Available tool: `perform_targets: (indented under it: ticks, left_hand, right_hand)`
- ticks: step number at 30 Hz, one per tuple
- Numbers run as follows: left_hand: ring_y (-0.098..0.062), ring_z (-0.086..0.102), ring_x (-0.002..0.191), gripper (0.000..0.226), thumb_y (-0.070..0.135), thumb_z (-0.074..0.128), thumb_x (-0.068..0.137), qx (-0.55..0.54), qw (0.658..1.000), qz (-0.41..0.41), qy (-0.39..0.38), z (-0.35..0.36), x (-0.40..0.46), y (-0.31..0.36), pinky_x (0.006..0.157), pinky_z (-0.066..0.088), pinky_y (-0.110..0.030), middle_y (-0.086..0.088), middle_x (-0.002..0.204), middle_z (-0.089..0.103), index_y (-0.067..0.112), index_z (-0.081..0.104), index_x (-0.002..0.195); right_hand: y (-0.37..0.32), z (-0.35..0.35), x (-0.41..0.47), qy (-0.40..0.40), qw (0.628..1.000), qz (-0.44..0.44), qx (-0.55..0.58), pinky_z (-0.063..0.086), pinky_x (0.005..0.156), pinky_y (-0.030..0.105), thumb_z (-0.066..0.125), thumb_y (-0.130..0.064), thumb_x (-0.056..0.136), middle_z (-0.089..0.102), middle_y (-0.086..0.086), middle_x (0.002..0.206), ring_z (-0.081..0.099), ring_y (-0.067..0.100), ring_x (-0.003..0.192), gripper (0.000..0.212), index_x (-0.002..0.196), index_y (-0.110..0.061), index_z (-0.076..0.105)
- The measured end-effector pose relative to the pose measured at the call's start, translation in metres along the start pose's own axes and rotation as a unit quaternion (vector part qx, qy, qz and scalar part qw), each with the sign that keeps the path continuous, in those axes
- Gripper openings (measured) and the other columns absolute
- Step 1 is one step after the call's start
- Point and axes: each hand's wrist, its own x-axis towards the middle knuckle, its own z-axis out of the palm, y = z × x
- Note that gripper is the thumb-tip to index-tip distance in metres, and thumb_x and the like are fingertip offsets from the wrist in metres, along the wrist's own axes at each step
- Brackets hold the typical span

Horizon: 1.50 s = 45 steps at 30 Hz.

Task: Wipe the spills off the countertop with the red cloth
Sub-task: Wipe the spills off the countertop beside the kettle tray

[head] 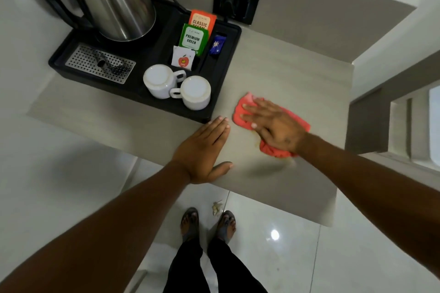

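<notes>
The red cloth point(240, 112) lies flat on the grey countertop point(292, 78), right of a black tray. My right hand point(273, 126) presses down on it with fingers spread, covering its middle. A faint yellowish smear point(256, 144) shows on the counter just left of the cloth's near end. My left hand point(204, 150) rests flat on the countertop near its front edge, fingers together, holding nothing, its fingertips close to the tray's corner.
The black tray point(228, 54) holds a steel kettle point(114, 0), two upturned white cups point(162, 81), tea sachets point(192, 38) and a metal drip grate point(100, 64). A wall socket point(235, 0) sits behind. A crumpled scrap point(217, 208) lies on the tiled floor by my feet.
</notes>
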Motion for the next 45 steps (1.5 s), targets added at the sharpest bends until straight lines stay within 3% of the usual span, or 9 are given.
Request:
perform_targets:
  ticks: [5, 9, 15, 21, 29, 35, 37, 42, 45]
  left_hand:
    - [-0.03, 0.006, 0.158, 0.091, 0.059, 0.046, 0.097, 0.007, 1.0, -0.013, -0.011, 0.002, -0.003, 0.001, 0.127, 0.015, -0.047, -0.021, 0.169, 0.015, -0.002, 0.019, 0.158]
    - [-0.031, 0.006, 0.158, 0.09, 0.058, 0.047, 0.098, 0.012, 1.0, -0.01, -0.012, -0.002, -0.003, 0.003, 0.128, 0.013, -0.047, -0.021, 0.169, 0.015, -0.003, 0.02, 0.158]
    - [-0.034, 0.011, 0.157, 0.085, 0.055, 0.044, 0.099, 0.029, 0.999, -0.012, -0.009, 0.0, -0.011, 0.003, 0.128, 0.013, -0.047, -0.023, 0.167, 0.019, -0.005, 0.023, 0.156]
    - [-0.03, 0.006, 0.158, 0.084, 0.061, 0.031, 0.102, 0.056, 0.997, -0.043, -0.006, 0.007, -0.077, -0.016, 0.128, 0.016, -0.049, -0.02, 0.169, 0.018, 0.001, 0.017, 0.159]
    - [-0.031, 0.004, 0.158, 0.094, 0.068, 0.036, 0.099, 0.05, 0.995, -0.085, 0.005, 0.009, -0.091, -0.015, 0.128, 0.012, -0.05, -0.02, 0.169, 0.015, -0.001, 0.014, 0.159]
    - [-0.032, 0.004, 0.158, 0.096, 0.071, 0.027, 0.098, 0.046, 0.995, -0.084, -0.02, -0.002, -0.084, -0.015, 0.128, 0.01, -0.049, -0.021, 0.17, 0.013, -0.001, 0.014, 0.159]
    - [-0.032, 0.004, 0.158, 0.096, 0.071, 0.029, 0.097, 0.065, 0.998, 0.0, 0.008, -0.032, -0.046, 0.017, 0.129, 0.009, -0.049, -0.021, 0.17, 0.013, -0.001, 0.015, 0.159]
    - [-0.033, 0.002, 0.158, 0.096, 0.071, 0.023, 0.098, 0.08, 0.996, -0.036, -0.025, -0.025, -0.044, 0.003, 0.128, 0.009, -0.05, -0.022, 0.169, 0.011, -0.003, 0.014, 0.159]
    - [-0.034, -0.001, 0.158, 0.097, 0.071, 0.018, 0.096, 0.085, 0.996, -0.016, -0.037, -0.018, -0.016, 0.026, 0.129, 0.006, -0.051, -0.023, 0.169, 0.007, -0.003, 0.01, 0.159]
  right_hand:
    - [0.027, -0.007, -0.092, 0.037, 0.994, 0.101, 0.013, 0.02, 0.119, 0.054, 0.038, -0.027, 0.101, 0.037, 0.006, 0.155, 0.021, 0.028, 0.149, 0.044, 0.144, -0.02, 0.047]
    - [0.043, -0.021, -0.046, 0.068, 0.972, 0.222, 0.022, 0.019, 0.119, 0.05, 0.036, -0.028, 0.101, 0.039, 0.011, 0.155, 0.024, 0.032, 0.147, 0.045, 0.144, -0.018, 0.046]
    - [0.001, 0.002, 0.026, 0.073, 0.981, 0.182, -0.001, 0.015, 0.122, 0.045, 0.038, -0.028, 0.103, 0.035, 0.008, 0.157, 0.021, 0.03, 0.148, 0.044, 0.147, -0.022, 0.042]
    - [-0.057, 0.026, -0.038, 0.029, 0.996, 0.081, 0.018, 0.018, 0.121, 0.049, 0.045, -0.024, 0.102, 0.037, 0.007, 0.155, 0.022, 0.032, 0.148, 0.041, 0.142, -0.018, 0.05]
    - [-0.041, 0.007, 0.027, 0.092, 0.964, 0.248, 0.029, 0.013, 0.122, 0.045, 0.041, -0.023, 0.103, 0.033, 0.011, 0.158, 0.021, 0.032, 0.148, 0.044, 0.147, -0.02, 0.042]
    - [-0.083, 0.016, 0.043, 0.069, 0.975, 0.21, 0.037, 0.01, 0.122, 0.041, 0.039, -0.028, 0.104, 0.034, 0.006, 0.158, 0.02, 0.028, 0.149, 0.043, 0.147, -0.021, 0.043]
    - [-0.088, -0.033, -0.011, 0.133, 0.955, 0.265, -0.019, 0.011, 0.122, 0.042, 0.037, -0.032, 0.105, 0.035, 0.005, 0.158, 0.019, 0.026, 0.149, 0.043, 0.147, -0.021, 0.043]
    - [-0.135, 0.007, -0.032, 0.093, 0.981, 0.172, 0.022, 0.007, 0.123, 0.041, 0.044, -0.035, 0.104, 0.035, 0.003, 0.156, 0.014, 0.024, 0.15, 0.041, 0.143, -0.023, 0.049]
    - [-0.113, 0.017, -0.096, 0.099, 0.976, 0.193, 0.023, 0.009, 0.122, 0.041, 0.044, -0.037, 0.103, 0.035, 0.0, 0.156, 0.015, 0.022, 0.15, 0.04, 0.141, -0.026, 0.051]
